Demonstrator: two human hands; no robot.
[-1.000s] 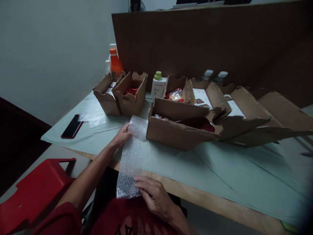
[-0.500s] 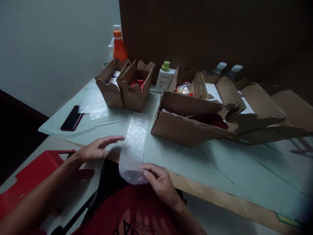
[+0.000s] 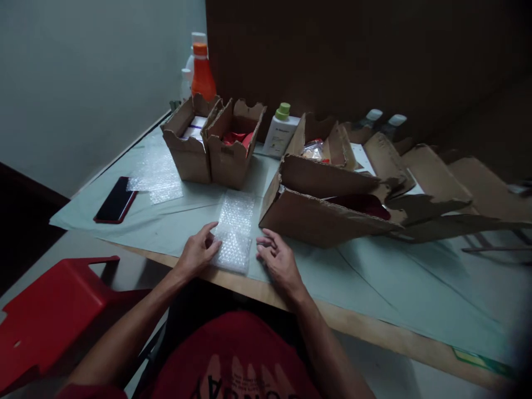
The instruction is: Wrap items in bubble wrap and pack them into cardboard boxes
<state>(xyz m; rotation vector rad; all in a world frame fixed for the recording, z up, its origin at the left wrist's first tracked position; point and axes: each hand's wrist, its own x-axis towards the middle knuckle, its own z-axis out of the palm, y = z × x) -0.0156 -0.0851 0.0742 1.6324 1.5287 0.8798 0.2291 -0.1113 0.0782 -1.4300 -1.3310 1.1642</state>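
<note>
A clear bubble wrap strip (image 3: 233, 252) lies on the table before me, its near part folded back over itself. My left hand (image 3: 196, 252) rests at its left edge, thumb and forefinger apart and the thumb touching the wrap. Just off the right edge is my right hand (image 3: 280, 265), its fingers loosely curled and apart, with nothing in them. The folded end sits close to the table's wooden front edge (image 3: 266, 289).
More bubble wrap (image 3: 160, 174) partly covers a phone (image 3: 116, 200) at left. Behind stand cardboard bins (image 3: 230, 163), a green-capped white bottle (image 3: 279, 133) and an orange bottle (image 3: 203, 77). A long cardboard bin (image 3: 320, 221) is near my right hand. A red plastic stool (image 3: 58, 316) stands lower left.
The near end of the bubble wrap, which my right hand was lifting at the table edge, now lies folded on the table. My right hand has let go; my left has moved in to the wrap.
</note>
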